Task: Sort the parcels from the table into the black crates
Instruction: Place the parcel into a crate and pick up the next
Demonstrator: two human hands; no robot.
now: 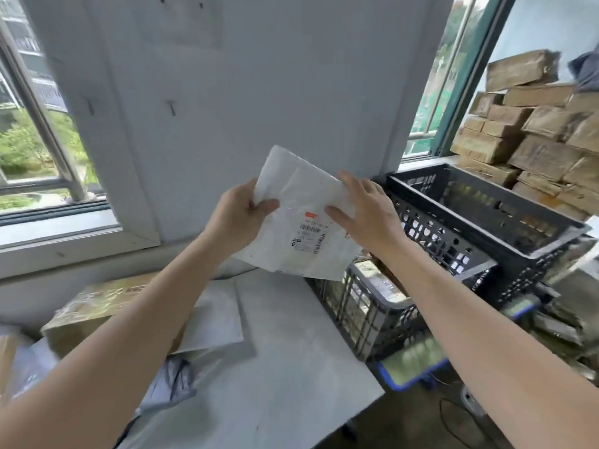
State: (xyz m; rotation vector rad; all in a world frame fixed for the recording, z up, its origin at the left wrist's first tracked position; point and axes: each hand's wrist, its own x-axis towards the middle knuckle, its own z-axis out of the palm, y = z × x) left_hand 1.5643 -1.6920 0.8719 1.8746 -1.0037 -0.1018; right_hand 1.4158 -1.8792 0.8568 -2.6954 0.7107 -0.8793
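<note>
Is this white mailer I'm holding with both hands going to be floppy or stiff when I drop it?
Probably floppy: the white mailer looks thin and creased, held by the left hand and right hand. Likely light, since thumb pinches at its edges suffice. Its shiny film may slip.

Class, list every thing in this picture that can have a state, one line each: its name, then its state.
white parcel, held in the air, label toward camera
left hand, grips the parcel's left edge
right hand, pinches its right edge
upper black crate, stacked on another crate, no parcel visible inside
lower crate, holds parcels
brown boxes, piled by the window
grey bag, crumpled on table
</note>
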